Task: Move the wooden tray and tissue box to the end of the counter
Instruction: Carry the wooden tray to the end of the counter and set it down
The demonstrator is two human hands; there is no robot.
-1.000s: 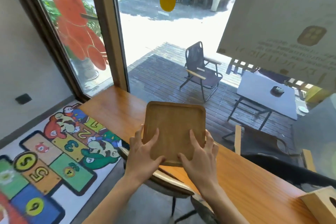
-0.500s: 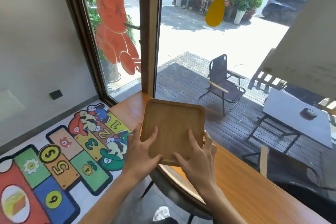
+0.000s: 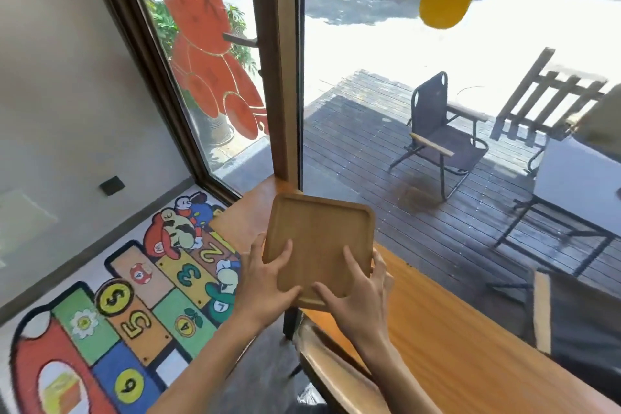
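A square wooden tray [image 3: 321, 235] with rounded corners is held over the left end of the orange-brown wooden counter [image 3: 447, 336], tilted slightly. My left hand [image 3: 265, 282] grips its near-left edge, thumb on top. My right hand [image 3: 356, 296] holds the near-right edge, fingers spread on the tray's face. Whether the tray touches the counter I cannot tell. The tissue box is out of view.
The counter runs along a large window and ends at the brown window post [image 3: 279, 77]. A curved wooden chair back [image 3: 322, 363] stands under my arms. A colourful numbered floor mat [image 3: 127, 306] lies to the left. Outside are a folding chair [image 3: 440, 138] and a table [image 3: 578, 185].
The tray, held in both hands, has travelled left along the counter toward the window post. The view has turned left and up; the tissue box seen earlier at lower right has left the frame.
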